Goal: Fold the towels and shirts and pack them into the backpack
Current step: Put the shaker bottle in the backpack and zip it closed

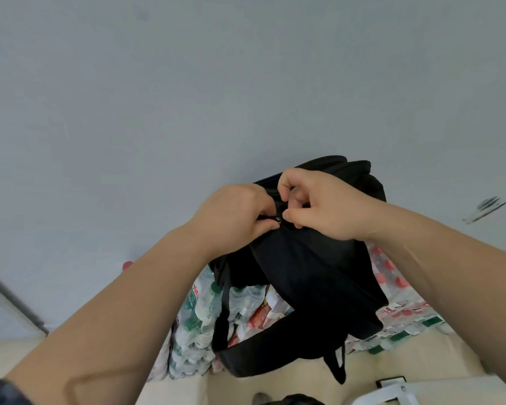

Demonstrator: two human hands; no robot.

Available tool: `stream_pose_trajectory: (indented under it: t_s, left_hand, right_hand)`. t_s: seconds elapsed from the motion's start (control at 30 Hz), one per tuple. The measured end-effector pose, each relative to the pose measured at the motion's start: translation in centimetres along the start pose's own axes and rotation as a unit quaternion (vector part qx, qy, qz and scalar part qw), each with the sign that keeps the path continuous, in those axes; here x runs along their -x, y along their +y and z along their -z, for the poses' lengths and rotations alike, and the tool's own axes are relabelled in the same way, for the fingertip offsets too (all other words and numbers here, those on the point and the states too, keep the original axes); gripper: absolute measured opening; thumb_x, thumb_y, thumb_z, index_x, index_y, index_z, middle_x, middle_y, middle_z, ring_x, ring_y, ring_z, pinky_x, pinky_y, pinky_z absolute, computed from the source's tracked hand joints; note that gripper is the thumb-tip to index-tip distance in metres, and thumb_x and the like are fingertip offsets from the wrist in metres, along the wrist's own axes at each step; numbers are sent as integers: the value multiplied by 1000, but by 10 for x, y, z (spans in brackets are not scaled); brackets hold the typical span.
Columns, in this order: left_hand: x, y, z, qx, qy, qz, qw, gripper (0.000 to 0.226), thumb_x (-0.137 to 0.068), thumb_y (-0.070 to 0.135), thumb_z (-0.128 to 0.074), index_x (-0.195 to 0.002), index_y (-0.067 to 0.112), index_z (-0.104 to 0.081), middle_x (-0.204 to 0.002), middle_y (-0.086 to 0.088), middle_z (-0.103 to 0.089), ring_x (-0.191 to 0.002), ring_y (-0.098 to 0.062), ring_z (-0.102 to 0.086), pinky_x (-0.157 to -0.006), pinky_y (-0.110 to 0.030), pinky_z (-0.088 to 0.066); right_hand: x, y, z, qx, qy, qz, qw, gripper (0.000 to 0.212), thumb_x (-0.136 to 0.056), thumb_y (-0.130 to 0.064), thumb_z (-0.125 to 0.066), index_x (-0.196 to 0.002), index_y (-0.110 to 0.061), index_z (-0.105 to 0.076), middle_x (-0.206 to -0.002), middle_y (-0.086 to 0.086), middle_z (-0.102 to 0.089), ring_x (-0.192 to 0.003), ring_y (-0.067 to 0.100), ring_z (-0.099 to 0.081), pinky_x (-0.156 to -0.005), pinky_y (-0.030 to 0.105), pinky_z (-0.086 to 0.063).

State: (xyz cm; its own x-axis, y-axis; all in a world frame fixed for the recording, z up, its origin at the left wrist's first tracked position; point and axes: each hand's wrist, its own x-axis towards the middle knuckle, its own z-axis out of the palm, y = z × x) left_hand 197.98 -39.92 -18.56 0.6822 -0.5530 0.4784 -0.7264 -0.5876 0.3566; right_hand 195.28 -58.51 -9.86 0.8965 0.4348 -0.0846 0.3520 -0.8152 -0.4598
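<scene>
A black backpack (307, 276) stands upright on shrink-wrapped packs of water bottles, in front of a pale grey wall. My left hand (234, 213) grips the top edge of the backpack with curled fingers. Close beside it, my right hand (316, 204) pinches a small zipper pull (279, 219) at the backpack's top between thumb and forefinger. The two hands almost touch. A shoulder strap (222, 314) hangs down the bag's left side. No towels or shirts are visible; the inside of the bag is hidden.
Packs of water bottles (199, 325) with green and red caps are stacked under and around the backpack. A beige floor (415, 363) lies below. A white object (386, 393) sits at the bottom right edge. A grey pole (15, 302) leans at the left.
</scene>
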Motion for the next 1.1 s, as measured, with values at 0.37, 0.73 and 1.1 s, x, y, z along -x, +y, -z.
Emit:
stream_pose_trajectory:
  t_s: [0.37, 0.73, 1.1]
  left_hand:
    - [19, -17, 10, -4, 51, 15, 999, 34, -87, 48, -51, -83, 20, -70, -78, 6, -65, -69, -18, -63, -61, -34, -52]
    - [-6, 32, 23, 20, 76, 11, 997, 39, -81, 48, -67, -111, 24, -72, -102, 11, -66, -85, -2, -60, -73, -28, -51]
    - [0, 21, 12, -33, 73, 27, 996, 25, -85, 44, -56, -84, 24, -71, -80, 9, -64, -76, -18, -63, -64, -38, -53]
  right_hand:
    - [20, 2, 16, 40, 48, 30, 998, 23, -89, -12, -67, -90, -25, -49, -73, -5, -68, -64, 7, -53, -66, 14, -38]
    - [39, 10, 30, -78, 120, 41, 989, 22, -91, -7, -64, -92, -22, -48, -68, 1, -66, -73, 33, -61, -74, 44, -50]
    - [53, 32, 32, -65, 140, 10, 988, 19, -93, -9, -65, -93, -21, -50, -70, -2, -67, -69, 12, -65, -66, 25, -48]
